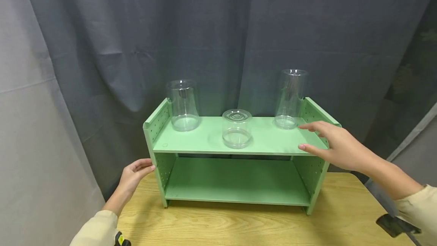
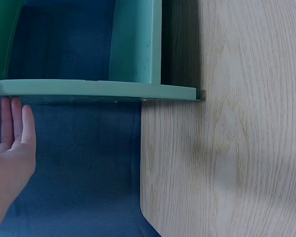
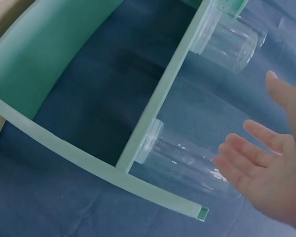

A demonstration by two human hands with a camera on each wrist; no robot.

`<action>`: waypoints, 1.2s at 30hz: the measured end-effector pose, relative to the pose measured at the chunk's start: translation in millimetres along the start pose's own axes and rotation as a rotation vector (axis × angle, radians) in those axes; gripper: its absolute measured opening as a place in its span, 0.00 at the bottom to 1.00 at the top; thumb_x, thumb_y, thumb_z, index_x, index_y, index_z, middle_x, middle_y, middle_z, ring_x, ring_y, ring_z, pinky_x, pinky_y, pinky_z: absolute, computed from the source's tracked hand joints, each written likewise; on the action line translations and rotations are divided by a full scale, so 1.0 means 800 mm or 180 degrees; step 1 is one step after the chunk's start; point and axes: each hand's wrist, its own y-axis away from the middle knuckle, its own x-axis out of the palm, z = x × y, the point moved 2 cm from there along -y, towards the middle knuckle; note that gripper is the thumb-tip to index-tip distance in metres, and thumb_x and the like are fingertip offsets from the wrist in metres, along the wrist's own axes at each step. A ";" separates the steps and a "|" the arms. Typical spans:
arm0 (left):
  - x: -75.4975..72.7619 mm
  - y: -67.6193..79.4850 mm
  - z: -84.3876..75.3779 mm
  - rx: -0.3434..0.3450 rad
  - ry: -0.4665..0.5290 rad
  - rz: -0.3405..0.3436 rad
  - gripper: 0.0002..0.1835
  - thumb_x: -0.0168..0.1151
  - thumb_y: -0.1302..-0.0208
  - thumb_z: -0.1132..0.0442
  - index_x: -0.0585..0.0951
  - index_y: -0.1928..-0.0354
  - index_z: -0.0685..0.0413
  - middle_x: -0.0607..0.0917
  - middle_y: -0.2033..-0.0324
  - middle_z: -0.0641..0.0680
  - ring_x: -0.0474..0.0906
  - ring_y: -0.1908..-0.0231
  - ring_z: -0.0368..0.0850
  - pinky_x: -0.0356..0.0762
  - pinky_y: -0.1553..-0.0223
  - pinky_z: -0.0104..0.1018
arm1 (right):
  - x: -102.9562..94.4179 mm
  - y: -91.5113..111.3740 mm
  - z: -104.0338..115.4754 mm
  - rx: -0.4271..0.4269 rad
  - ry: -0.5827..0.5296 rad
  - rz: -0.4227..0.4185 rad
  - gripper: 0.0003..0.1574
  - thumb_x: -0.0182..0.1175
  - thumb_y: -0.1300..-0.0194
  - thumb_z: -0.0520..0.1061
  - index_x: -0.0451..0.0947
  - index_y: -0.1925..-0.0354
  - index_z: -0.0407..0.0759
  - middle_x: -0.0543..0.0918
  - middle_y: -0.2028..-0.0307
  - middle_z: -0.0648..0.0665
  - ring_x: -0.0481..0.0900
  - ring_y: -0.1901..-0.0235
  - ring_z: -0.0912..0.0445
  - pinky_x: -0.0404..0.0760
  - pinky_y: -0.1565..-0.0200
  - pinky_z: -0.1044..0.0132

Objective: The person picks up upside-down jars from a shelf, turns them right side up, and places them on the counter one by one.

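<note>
A green two-tier shelf (image 1: 235,200) stands on a wooden table. My left hand (image 1: 133,174) touches its left side panel (image 2: 89,88), fingers straight along the outer face and thumb at the front edge. My right hand (image 1: 336,145) is beside the right end of the upper board, thumb and fingers spread with nothing between them. Nearest to it is a tall clear container (image 1: 290,98), upright on the board at the back right; in the right wrist view the fingers come close to this container (image 3: 182,163). A short clear container (image 1: 237,130) stands mid-board near the front.
A medium-height clear container (image 1: 184,103) stands at the left end of the upper board. The lower board (image 1: 235,179) sits beneath. The wooden table (image 1: 211,223) extends in front, and grey curtains (image 1: 218,29) hang behind.
</note>
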 end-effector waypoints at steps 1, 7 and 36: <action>-0.001 0.000 0.000 -0.0002 0.0000 0.0016 0.23 0.65 0.35 0.59 0.76 0.41 0.62 0.82 0.67 0.27 0.79 0.60 0.22 0.75 0.52 0.16 | -0.002 -0.003 -0.002 0.0010 -0.0019 0.0021 0.29 0.69 0.39 0.49 0.76 0.42 0.43 0.83 0.47 0.41 0.83 0.52 0.46 0.83 0.55 0.50; -0.005 -0.002 -0.001 0.0000 0.0048 0.0172 0.22 0.64 0.34 0.60 0.75 0.41 0.63 0.82 0.65 0.30 0.79 0.60 0.24 0.77 0.52 0.18 | -0.013 -0.018 -0.015 0.0244 -0.0194 0.0306 0.28 0.65 0.35 0.52 0.75 0.40 0.43 0.81 0.43 0.38 0.82 0.48 0.43 0.83 0.51 0.48; -0.005 -0.003 0.005 -0.0207 0.0368 0.0312 0.26 0.61 0.32 0.61 0.70 0.37 0.68 0.82 0.61 0.38 0.81 0.59 0.26 0.79 0.48 0.21 | -0.021 -0.140 -0.075 0.1523 -0.0655 0.0700 0.55 0.46 0.31 0.72 0.54 0.28 0.31 0.62 0.31 0.24 0.61 0.33 0.31 0.67 0.37 0.33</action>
